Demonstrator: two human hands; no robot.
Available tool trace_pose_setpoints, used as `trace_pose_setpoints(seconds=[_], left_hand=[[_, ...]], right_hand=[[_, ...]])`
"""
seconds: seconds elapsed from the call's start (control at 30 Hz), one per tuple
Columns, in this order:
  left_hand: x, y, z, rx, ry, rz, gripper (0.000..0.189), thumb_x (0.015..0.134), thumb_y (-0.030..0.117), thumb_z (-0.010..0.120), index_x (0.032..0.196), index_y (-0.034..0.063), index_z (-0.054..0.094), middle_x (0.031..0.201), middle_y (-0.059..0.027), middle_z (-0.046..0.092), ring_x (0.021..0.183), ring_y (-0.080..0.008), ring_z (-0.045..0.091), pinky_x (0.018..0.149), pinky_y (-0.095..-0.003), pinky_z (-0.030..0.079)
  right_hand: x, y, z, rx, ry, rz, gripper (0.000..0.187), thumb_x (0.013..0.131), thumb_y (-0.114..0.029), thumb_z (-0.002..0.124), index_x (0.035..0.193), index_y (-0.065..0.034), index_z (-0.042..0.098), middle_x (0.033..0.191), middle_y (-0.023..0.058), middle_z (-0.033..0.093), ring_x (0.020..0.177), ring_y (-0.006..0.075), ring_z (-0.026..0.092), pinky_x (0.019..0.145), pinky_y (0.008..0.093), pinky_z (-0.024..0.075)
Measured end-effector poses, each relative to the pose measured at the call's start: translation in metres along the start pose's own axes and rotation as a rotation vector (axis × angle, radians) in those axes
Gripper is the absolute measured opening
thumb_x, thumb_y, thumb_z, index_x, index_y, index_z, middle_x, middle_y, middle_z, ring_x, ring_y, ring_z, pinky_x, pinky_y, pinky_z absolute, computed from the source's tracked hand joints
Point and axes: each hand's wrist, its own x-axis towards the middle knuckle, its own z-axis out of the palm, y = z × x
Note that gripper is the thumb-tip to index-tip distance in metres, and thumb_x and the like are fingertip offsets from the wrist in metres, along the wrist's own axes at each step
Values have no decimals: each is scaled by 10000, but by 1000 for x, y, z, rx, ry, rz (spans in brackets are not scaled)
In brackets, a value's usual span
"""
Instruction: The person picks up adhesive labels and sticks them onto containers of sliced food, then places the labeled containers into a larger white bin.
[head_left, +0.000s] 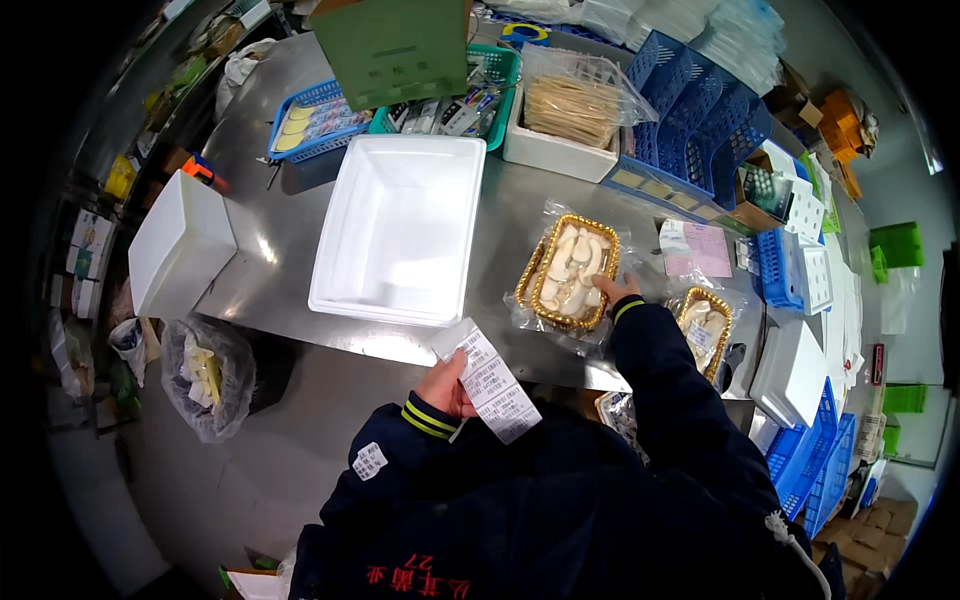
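Observation:
My left hand (444, 386) holds a strip of printed white labels (496, 390) at the front edge of the steel table. My right hand (621, 286) grips the right rim of a gold-edged tray (576, 266) of pale sliced mushrooms in clear wrap. That tray overlaps a second gold-edged tray (529, 276), which is mostly hidden beneath it. To the right of my forearm lies another wrapped mushroom tray (703, 330) with a white label on it. A white foam box (399, 289), its top uncovered, stands left of the trays.
Behind the foam box are a green carton (397, 52), a teal basket (506, 75) and a foam box of wooden sticks (559, 157). A blue divided rack (675, 124) stands at the back right. Pink paper (697, 247) lies nearby. A lined waste bin (206, 382) is below left.

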Motion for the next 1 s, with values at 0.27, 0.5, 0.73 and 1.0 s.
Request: trace_pose_setpoints(seconds=[0.27,0.5,0.73,1.0], left_hand=[[61,14,45,1523,20,1000,246,795,122,518,988,-31,526,1032,-207,508,973,-376,474,837,-387,388],[101,55,-32,2003,825,1001,225,783,180,535,819,-37,585,1239,-197,396,1172,-375,328,943,-501,263],[56,72,-70,1515,804,763,299,872,229,439,891,-56,529,863,-224,555,800,-353,527,704,-380,411],[79,30,-66,983,507,709,308,870,240,470,836,-51,563,705,-190,573,656,-248,549,610,-318,415]], right_hand=[[-40,-82,-7,-284,61,-422,767,625,-183,676,1267,-24,289,1176,199,444,1054,299,471,872,317,393],[-27,-129,16,-865,10,-863,611,644,-256,671,1173,-93,413,1091,154,522,1050,333,447,874,416,369],[-11,-164,49,-1394,-222,-420,431,663,-388,640,1035,-186,560,1032,63,570,1009,264,496,819,490,352],[17,-147,28,-1138,-286,-469,292,731,-326,555,903,-94,598,913,155,592,868,331,550,751,383,434]])
